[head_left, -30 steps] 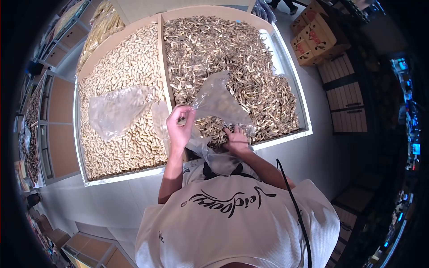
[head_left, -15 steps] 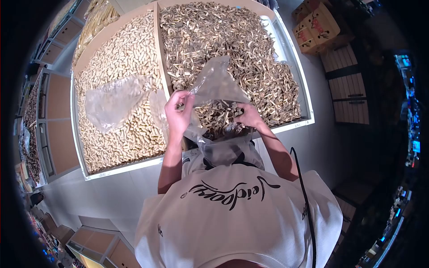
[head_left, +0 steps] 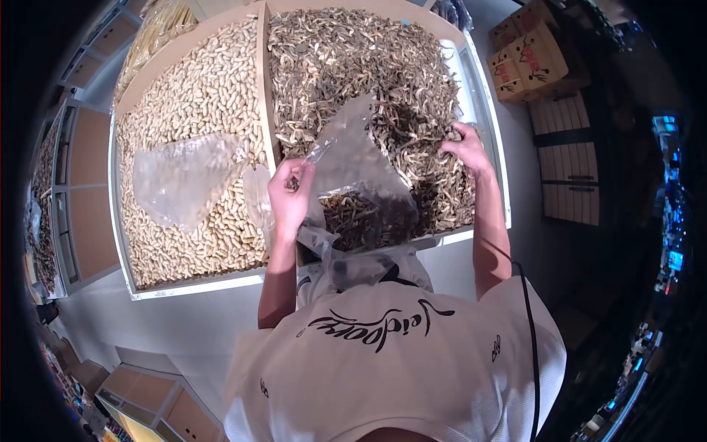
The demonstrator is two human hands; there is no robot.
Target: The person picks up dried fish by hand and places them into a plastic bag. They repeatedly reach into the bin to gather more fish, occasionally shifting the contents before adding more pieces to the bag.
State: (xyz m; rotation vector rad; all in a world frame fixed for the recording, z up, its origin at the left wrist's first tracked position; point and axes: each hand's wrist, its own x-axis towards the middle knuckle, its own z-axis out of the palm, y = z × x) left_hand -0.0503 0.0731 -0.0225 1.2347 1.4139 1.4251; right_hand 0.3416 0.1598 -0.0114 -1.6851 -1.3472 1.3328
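My left hand (head_left: 289, 197) grips the edge of a clear plastic bag (head_left: 353, 166) and holds it open over the right-hand bin. Dark dried pieces lie in the bottom of the bag. My right hand (head_left: 464, 149) is stretched out to the right, fingers pressed down into the heap of dried brown pieces (head_left: 353, 66) that fills that bin. The bag sags toward my chest at its lower end.
The left bin holds peanuts in the shell (head_left: 199, 110), with another clear bag (head_left: 180, 177) lying on them. A wooden divider (head_left: 264, 81) separates the two bins. Cardboard boxes (head_left: 526, 59) stand on the floor at the upper right. Shelving runs along the left.
My right hand has left the bag's mouth and moved right and away into the heap of dried pieces. My left hand has kept its hold on the bag.
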